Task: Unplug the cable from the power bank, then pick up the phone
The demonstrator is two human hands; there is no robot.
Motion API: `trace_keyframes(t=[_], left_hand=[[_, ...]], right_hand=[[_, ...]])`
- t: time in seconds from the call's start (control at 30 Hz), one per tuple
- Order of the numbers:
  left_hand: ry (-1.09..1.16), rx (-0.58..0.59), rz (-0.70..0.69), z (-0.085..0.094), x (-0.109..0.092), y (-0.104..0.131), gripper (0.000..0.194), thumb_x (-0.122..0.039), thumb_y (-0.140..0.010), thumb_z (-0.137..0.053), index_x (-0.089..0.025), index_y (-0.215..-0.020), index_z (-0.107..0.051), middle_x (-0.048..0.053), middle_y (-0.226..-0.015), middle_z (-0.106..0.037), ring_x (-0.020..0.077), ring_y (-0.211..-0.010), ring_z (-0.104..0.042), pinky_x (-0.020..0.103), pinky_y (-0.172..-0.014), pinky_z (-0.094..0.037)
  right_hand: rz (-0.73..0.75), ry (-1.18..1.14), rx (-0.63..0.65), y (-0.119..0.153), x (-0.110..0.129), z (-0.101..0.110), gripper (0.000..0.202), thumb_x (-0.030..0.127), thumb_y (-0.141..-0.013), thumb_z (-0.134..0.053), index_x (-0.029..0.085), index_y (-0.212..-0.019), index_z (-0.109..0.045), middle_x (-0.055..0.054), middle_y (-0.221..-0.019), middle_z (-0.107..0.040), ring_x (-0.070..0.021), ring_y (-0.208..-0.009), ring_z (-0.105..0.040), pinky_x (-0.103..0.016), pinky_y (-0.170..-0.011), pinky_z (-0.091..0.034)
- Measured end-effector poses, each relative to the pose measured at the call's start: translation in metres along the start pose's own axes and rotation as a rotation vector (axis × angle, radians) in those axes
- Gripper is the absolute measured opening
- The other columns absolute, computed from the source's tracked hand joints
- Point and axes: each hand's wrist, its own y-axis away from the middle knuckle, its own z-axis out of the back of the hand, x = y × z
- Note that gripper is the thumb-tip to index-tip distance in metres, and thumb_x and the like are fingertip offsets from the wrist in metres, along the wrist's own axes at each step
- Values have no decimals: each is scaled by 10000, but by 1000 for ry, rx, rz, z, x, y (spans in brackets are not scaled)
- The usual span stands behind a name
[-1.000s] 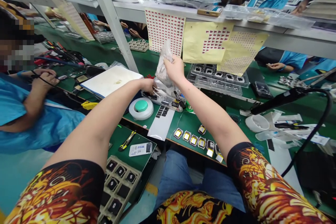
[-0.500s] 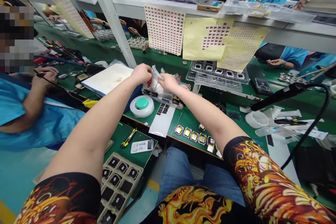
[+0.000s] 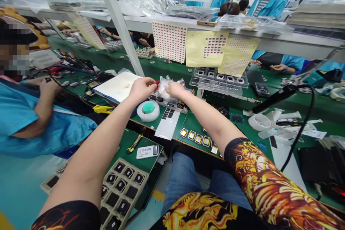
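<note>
At the back of the green bench, my right hand [image 3: 175, 89] has its fingers closed on a crumpled clear plastic bag [image 3: 163, 88]. The bag lies in a clear plastic tray [image 3: 172, 106] that also has black parts and something red in it. My left hand [image 3: 142, 88] is at the bag's left side, fingers curled and pressed together beside the red bit; what they hold, if anything, is too small to make out. In front of the tray are a white tape roll with a green centre [image 3: 148, 110] and a white sheet with black stickers [image 3: 167, 124].
Several square watch-like parts [image 3: 198, 139] lie along the bench's front edge. A tray of black parts [image 3: 126, 187], a yellow cutter [image 3: 134, 143] and a white labelled pack [image 3: 147, 151] are at lower left. A black lamp arm [image 3: 275, 99] stands right; a co-worker in blue [image 3: 35, 115] sits left.
My left hand has drawn slightly left and down from the bag's top. The bag, held up between both hands before, now sits lower in the tray. The head view has tilted up.
</note>
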Motion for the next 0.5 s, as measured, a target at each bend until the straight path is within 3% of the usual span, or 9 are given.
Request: trace_keyframes(t=[0.1, 0.17, 0.23, 0.33, 0.4, 0.5], left_hand=[[85, -38, -1, 10, -2, 25, 329, -386, -899, -681, -164, -1088, -834, 92, -1022, -845, 251, -936, -780, 313, -842, -628], [162, -73, 8, 16, -4, 48, 352, -416, -901, -692, -164, -1105, -828, 84, -964, -836, 240, -879, -787, 311, -807, -640], [240, -109, 40, 22, -7, 75, 369, -441, -896, -716, -161, -1113, -823, 74, -897, -820, 232, -820, -791, 309, -761, -648], [317, -137, 96, 25, -15, 121, 368, -469, -886, -757, -178, -1102, -826, 57, -840, -808, 237, -800, -805, 320, -743, -669], [341, -142, 127, 23, -23, 152, 339, -484, -880, -779, -217, -1082, -832, 43, -863, -822, 250, -818, -822, 362, -788, -698], [343, -171, 186, 17, -32, 202, 255, -514, -860, -799, -344, -1046, -837, -25, -909, -841, 276, -862, -842, 488, -936, -720]], right_hand=[[20, 81, -219, 11, 4, 7, 703, 454, -1086, -529, 69, -1664, -417, -310, -1646, -509, -428, -1503, -494, -557, -1254, -416], [142, 119, -230, 17, 5, 3, 692, 434, -1115, -443, 83, -1706, -357, -289, -1714, -438, -422, -1552, -426, -596, -1295, -353], [251, 138, -96, 19, 4, -6, 621, 386, -1135, -364, 94, -1680, -413, -260, -1727, -442, -406, -1542, -444, -610, -1298, -341], [225, 89, 69, 18, 2, -17, 577, 367, -1145, -343, 87, -1630, -481, -243, -1738, -443, -379, -1518, -495, -556, -1271, -398], [173, 19, 75, 16, 2, -18, 542, 392, -1143, -410, 87, -1573, -535, -236, -1716, -479, -340, -1486, -538, -474, -1238, -445], [141, -72, -58, 24, 9, -8, 479, 440, -1138, -513, 85, -1441, -623, -204, -1603, -610, -265, -1404, -603, -383, -1190, -470]])
